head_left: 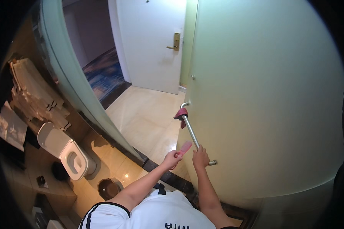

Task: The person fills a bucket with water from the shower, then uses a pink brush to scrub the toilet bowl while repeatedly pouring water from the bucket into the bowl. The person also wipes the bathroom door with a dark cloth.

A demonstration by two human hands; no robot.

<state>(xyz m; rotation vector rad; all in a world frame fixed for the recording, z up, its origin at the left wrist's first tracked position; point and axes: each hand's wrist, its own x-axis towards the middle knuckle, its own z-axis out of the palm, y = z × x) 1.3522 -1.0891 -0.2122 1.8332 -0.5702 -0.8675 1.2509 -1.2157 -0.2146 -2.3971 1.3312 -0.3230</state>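
My left hand (172,160) is closed around a pink brush (186,147), whose wide end points up and away from me. Just to its right, my right hand (201,158) grips the lower part of a long metal pull handle (191,130). This handle is fixed to a frosted glass door (255,108). A dark red cloth (182,114) is draped over the handle near its upper bend, above both hands. The brush's grip is mostly hidden by my fingers.
On the left stand a white toilet (76,163) with its lid raised and a brown bin (109,189). Towels (34,86) hang on the wall above. A dark threshold (172,176) crosses the floor. Beyond it, a white door (152,43) opens onto a carpeted corridor (106,74).
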